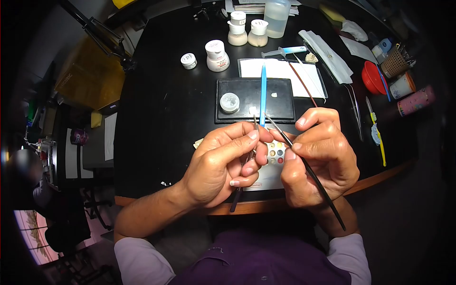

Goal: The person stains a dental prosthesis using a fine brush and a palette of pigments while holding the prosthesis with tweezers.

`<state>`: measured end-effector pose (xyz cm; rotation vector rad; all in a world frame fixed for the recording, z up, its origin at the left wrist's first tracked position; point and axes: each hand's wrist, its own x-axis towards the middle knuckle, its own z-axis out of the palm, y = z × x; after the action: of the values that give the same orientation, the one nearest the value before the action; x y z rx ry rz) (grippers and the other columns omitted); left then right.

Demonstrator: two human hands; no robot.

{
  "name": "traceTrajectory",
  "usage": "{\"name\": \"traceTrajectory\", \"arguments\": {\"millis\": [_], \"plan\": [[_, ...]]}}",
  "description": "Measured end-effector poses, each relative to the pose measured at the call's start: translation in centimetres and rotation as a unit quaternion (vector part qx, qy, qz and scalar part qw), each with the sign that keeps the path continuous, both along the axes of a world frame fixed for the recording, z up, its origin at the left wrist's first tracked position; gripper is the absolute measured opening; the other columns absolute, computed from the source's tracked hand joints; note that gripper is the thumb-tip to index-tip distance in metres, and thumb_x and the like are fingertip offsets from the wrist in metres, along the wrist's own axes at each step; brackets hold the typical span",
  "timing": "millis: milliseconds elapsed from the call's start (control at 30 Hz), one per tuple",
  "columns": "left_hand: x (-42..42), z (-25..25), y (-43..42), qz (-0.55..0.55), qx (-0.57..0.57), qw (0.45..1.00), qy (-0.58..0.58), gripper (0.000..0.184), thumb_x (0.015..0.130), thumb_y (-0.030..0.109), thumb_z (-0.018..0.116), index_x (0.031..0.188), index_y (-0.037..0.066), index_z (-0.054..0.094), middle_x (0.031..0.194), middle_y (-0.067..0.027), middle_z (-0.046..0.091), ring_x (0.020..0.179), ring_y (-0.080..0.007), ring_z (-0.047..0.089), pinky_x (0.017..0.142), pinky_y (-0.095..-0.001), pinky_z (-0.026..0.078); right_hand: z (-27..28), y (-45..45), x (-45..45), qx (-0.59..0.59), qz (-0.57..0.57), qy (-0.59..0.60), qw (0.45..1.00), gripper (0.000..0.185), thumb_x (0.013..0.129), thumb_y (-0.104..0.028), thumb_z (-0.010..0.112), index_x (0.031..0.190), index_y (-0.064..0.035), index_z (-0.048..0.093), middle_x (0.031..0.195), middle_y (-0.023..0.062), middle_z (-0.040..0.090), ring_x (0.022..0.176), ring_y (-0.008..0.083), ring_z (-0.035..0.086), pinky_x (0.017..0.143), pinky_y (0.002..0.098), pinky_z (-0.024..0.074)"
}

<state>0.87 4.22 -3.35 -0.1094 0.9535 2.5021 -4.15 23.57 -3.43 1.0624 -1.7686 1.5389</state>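
Note:
Near the table's front edge, my left hand (223, 164) is closed around a thin metal tool (255, 124) whose tip points up; its dark shaft comes out below the palm. My right hand (323, 159) pinches a slim dark brush (317, 183), its tip angled up and left close to the metal tool's tip. Whether the tips touch is unclear. Behind the hands lies a black slab (289, 102) with a small round jar (230, 103), a small white piece (274, 95) and a blue stick (263, 90). A palette of coloured spots (273, 153) shows partly between the hands.
White-capped jars (217, 57) and a clear bottle (277, 18) stand at the back. A white pad (304, 80), a syringe (289, 50) and a folded cloth (327, 56) lie back right. Tweezers (355, 111), a yellow tool (382, 147) and a red bowl (373, 77) are at the right.

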Motion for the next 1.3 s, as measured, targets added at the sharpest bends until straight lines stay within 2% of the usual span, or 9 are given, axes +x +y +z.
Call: {"name": "traceTrajectory", "arguments": {"millis": [267, 567, 833, 1000, 1300], "plan": [[-0.06, -0.02, -0.16, -0.010, 0.003, 1.000, 0.009, 0.027, 0.113, 0.017, 0.048, 0.121, -0.005, 0.061, 0.091, -0.0065, 0.061, 0.066, -0.0055, 0.044, 0.049, -0.0183, 0.034, 0.30, -0.01, -0.25, 0.024, -0.015, 0.026, 0.999, 0.019, 0.069, 0.009, 0.076, 0.083, -0.0027, 0.071, 0.073, 0.0046, 0.069, 0.074, 0.0223, 0.065, 0.076, 0.0352, 0.0537], [-0.02, -0.15, -0.16, -0.013, 0.021, 1.000, 0.009, 0.026, 0.112, 0.016, 0.048, 0.119, -0.005, 0.061, 0.092, -0.0074, 0.062, 0.066, -0.0051, 0.043, 0.049, -0.0173, 0.034, 0.53, -0.03, -0.09, 0.037, -0.007, 0.017, 0.999, 0.020, 0.068, 0.008, 0.078, 0.083, -0.0026, 0.071, 0.075, 0.0051, 0.072, 0.074, 0.0228, 0.066, 0.073, 0.0316, 0.0523], [0.00, 0.04, -0.10, -0.012, 0.013, 1.000, 0.011, 0.025, 0.113, 0.017, 0.048, 0.118, -0.004, 0.061, 0.093, -0.0082, 0.063, 0.067, -0.0057, 0.044, 0.049, -0.0178, 0.036, 0.13, -0.02, 0.17, 0.020, -0.008, -0.010, 1.000, 0.019, 0.066, 0.007, 0.077, 0.081, -0.0030, 0.068, 0.072, 0.0044, 0.068, 0.073, 0.0236, 0.064, 0.072, 0.0318, 0.0521], [0.17, -0.27, 0.18, 0.003, 0.002, 1.000, 0.017, 0.024, 0.114, 0.019, 0.050, 0.121, -0.003, 0.060, 0.093, -0.0074, 0.063, 0.071, -0.0072, 0.050, 0.052, -0.0207, 0.040, -0.02, 0.51, 0.53, 0.040, 0.023, -0.035, 0.998, 0.018, 0.076, 0.010, 0.064, 0.086, -0.0031, 0.058, 0.077, 0.0054, 0.062, 0.093, 0.0247, 0.056, 0.073, 0.0327, 0.0644], [0.20, -0.18, 0.47, 0.014, -0.027, 0.999, 0.022, 0.023, 0.114, 0.019, 0.053, 0.122, -0.001, 0.060, 0.096, -0.0064, 0.063, 0.077, -0.0091, 0.056, 0.059, -0.0240, 0.047, 0.16, 0.24, 0.49, 0.063, 0.012, -0.007, 0.998, 0.017, 0.079, 0.010, 0.065, 0.088, -0.0028, 0.059, 0.079, 0.0063, 0.062, 0.094, 0.0252, 0.057, 0.078, 0.0334, 0.0644]]}}
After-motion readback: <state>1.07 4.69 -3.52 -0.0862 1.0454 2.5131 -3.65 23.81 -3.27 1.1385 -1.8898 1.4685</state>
